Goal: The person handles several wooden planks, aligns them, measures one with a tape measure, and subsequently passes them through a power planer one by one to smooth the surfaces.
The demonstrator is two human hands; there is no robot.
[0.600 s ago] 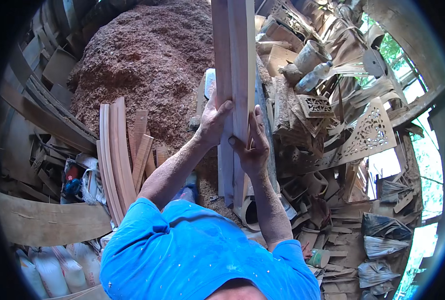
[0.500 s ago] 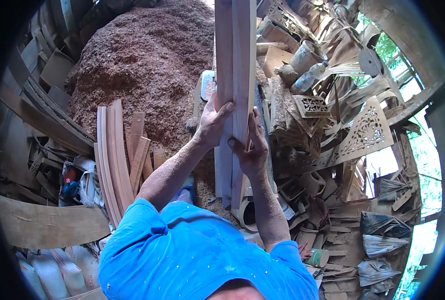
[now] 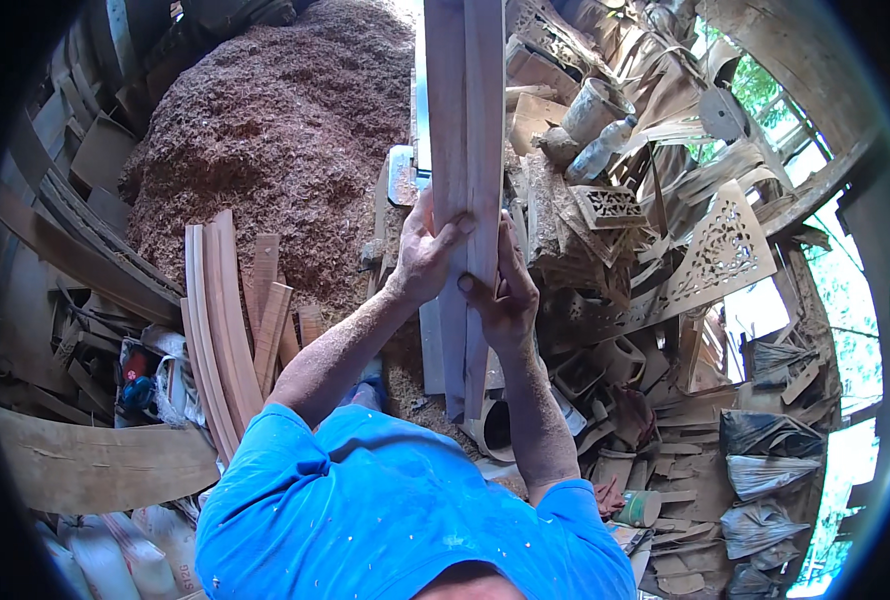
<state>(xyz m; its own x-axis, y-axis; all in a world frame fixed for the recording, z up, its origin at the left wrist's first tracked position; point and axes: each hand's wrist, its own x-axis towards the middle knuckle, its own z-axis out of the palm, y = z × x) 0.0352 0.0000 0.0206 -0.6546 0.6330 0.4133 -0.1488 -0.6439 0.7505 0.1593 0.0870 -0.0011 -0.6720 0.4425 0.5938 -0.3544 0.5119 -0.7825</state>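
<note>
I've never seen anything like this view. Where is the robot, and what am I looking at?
There's no robot: these are a person's own bare hands. A wide fisheye camera on the head looks down, so straight edges bend and the blue shirt fills the bottom. The left hand and right hand hold long wood, which looks like two lengths side by side; what supports it is mostly hidden. On the left are a big heap of shavings and some curved strips. On the right, among scraps, are a clear bottle and a panel with cut-out patterns.
</note>
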